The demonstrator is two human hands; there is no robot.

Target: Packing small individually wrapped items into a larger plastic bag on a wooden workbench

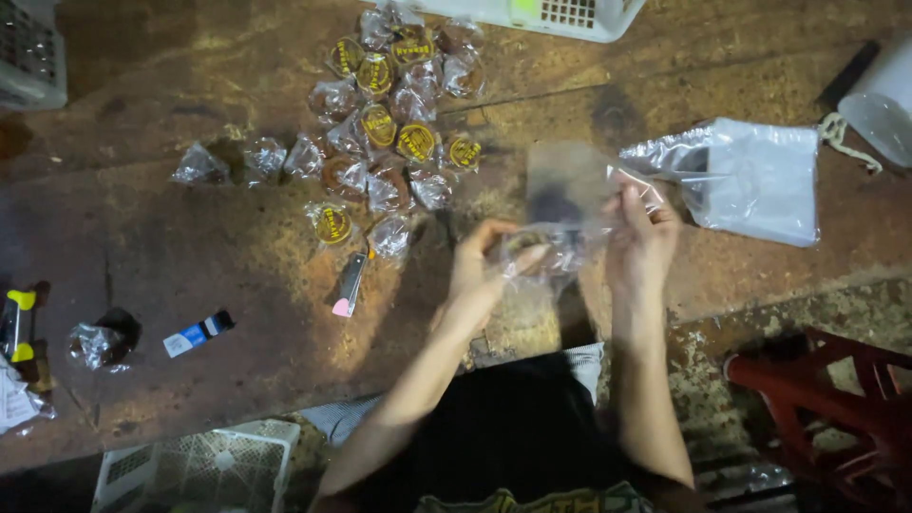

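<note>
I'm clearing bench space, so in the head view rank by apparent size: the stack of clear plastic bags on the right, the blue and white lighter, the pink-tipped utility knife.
1. Stack of clear plastic bags, clearly largest.
2. Pink-tipped utility knife and blue and white lighter: they look too alike to rank.

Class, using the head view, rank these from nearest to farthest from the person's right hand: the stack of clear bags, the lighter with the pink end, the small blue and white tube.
From the right hand:
1. Stack of clear bags, just to its right on the table.
2. Lighter with the pink end, left of both hands.
3. Small blue and white tube, farther left, toward the table's near edge.
</note>
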